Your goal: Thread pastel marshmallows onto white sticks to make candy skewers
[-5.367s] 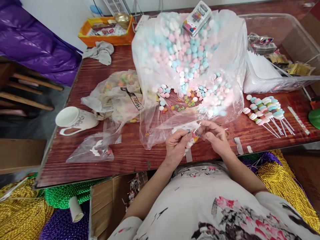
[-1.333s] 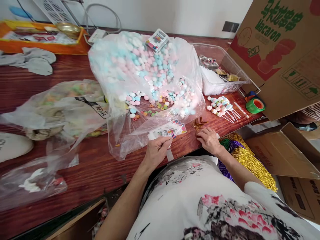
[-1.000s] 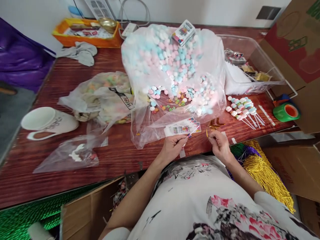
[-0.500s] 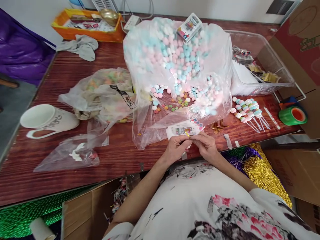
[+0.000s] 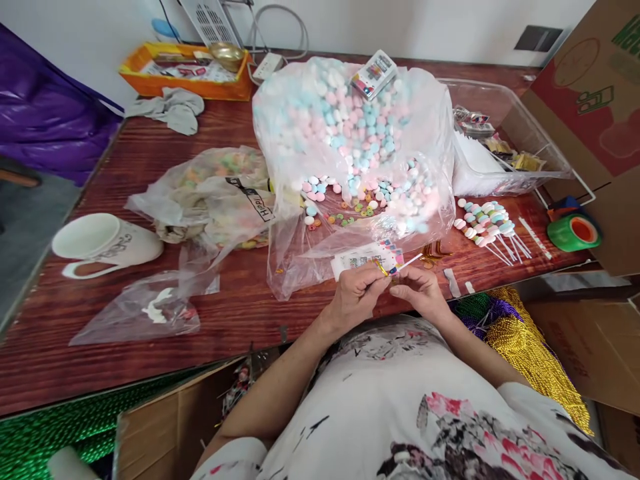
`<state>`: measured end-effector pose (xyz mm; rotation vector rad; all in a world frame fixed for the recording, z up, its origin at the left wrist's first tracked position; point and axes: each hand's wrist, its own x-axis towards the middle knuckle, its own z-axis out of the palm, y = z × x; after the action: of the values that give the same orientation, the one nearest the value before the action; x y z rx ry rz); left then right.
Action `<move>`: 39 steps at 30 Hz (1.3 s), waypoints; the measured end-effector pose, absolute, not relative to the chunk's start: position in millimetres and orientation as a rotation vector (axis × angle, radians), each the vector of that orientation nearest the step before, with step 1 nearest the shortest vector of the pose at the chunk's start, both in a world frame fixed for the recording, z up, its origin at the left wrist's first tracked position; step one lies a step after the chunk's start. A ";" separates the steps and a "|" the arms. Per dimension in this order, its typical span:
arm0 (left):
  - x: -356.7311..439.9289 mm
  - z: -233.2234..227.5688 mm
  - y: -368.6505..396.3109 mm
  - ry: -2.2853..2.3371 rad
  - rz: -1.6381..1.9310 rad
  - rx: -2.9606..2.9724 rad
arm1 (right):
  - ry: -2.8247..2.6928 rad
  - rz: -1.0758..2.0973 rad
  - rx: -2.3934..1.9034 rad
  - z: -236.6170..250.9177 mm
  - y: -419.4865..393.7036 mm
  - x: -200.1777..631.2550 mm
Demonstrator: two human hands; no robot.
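While both hands sit low in the middle of the frame, I can see the left hand [image 5: 356, 293] pinched shut on a small printed packet [image 5: 367, 255] with a stick [image 5: 411, 261] poking out to the right, and the right hand [image 5: 419, 293] with its fingertips closed on a gold twist tie [image 5: 382, 267] right at the packet's neck. The hands are almost touching each other, just over the near edge of the table [image 5: 150, 153].

Right behind the packet, and touching it, is the big candy bag [image 5: 350, 133], which takes up the whole centre and blocks any straight reach to the back of the table. A card pack [image 5: 374, 73] sits on top of it. Left of it there's a second crumpled bag [image 5: 220, 193], then a white mug [image 5: 105, 243] lying on its side at the left edge, and a flat clear bag [image 5: 145, 313] nearer me. To the right of the hands are more gold ties [image 5: 434, 251], a row of finished candy sticks [image 5: 487, 223], a green tape roll [image 5: 573, 231] and a clear bin [image 5: 505, 133]. An orange tray [image 5: 185, 70] and a grey rag [image 5: 173, 110] are at the upper left.
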<state>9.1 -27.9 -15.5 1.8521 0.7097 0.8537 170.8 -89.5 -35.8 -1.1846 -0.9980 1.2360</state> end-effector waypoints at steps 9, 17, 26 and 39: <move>20.4 -22.4 -26.6 0.873 0.537 1.218 | -0.767 1.529 -1.082 -44.5 -85.2 195.9; 33.5 -29.3 -16.8 0.825 0.553 1.383 | -0.771 1.610 -1.149 -58.1 -89.2 198.5; 19.4 -38.2 -23.3 0.790 0.668 1.698 | -0.855 1.409 -1.212 -56.7 -83.7 202.0; 2.9 -42.1 -29.2 0.727 0.827 1.692 | -0.991 1.452 -1.244 -53.1 -88.7 183.6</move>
<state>2.9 -29.2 -42.1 1.6917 0.7269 0.8271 183.6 -88.7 -53.1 -1.2445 -0.9913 1.4524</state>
